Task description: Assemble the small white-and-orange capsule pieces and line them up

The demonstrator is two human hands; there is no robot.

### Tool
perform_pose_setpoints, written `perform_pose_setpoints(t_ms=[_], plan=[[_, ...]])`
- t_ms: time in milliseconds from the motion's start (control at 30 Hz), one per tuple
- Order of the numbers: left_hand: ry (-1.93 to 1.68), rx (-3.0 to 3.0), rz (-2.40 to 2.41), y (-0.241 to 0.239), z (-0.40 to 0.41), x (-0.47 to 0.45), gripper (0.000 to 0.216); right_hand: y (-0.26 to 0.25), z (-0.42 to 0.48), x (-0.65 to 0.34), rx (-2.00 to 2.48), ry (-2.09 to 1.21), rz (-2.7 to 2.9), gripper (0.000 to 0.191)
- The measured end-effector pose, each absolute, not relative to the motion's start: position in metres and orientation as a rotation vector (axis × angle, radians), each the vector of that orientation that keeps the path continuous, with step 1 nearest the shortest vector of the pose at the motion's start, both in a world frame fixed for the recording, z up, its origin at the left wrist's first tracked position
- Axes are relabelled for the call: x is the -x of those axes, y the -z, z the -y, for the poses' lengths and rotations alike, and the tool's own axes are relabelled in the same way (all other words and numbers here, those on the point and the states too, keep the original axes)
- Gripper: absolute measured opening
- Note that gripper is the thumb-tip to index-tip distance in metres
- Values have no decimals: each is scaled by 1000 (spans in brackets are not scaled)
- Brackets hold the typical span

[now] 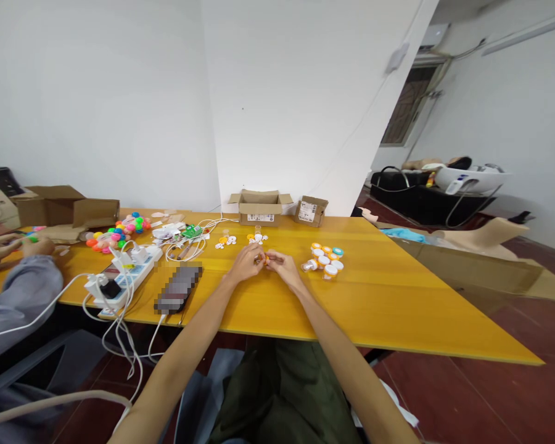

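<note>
My left hand and my right hand meet over the middle of the yellow table. Between their fingertips is a small orange piece, mostly hidden, and both hands pinch it. To the right of my right hand stands a cluster of small clear jars with white, orange-rimmed lids; one lid is teal. Just beyond my hands lie small white and orange round parts, and another group of such parts lies farther left.
An open cardboard box and a smaller box stand against the wall. On the left are a power strip with tangled white cables, a phone, colourful balls and a green circuit board. A co-worker's hands are at far left.
</note>
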State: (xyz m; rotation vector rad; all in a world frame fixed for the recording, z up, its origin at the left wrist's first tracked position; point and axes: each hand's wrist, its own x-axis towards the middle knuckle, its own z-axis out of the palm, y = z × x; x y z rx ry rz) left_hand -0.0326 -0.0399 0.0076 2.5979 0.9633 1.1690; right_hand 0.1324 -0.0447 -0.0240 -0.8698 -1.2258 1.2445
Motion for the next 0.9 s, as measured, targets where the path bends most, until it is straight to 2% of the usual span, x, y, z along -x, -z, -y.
perform_pose_setpoints(t_ms=[467, 900], plan=[[-1197, -2478, -841, -7, 38, 32, 12, 18, 51, -132, 822, -1288, 1185, 35], [-1163, -2446, -863, -4, 35, 34, 11, 19, 50, -134, 855, -1253, 1175, 40]])
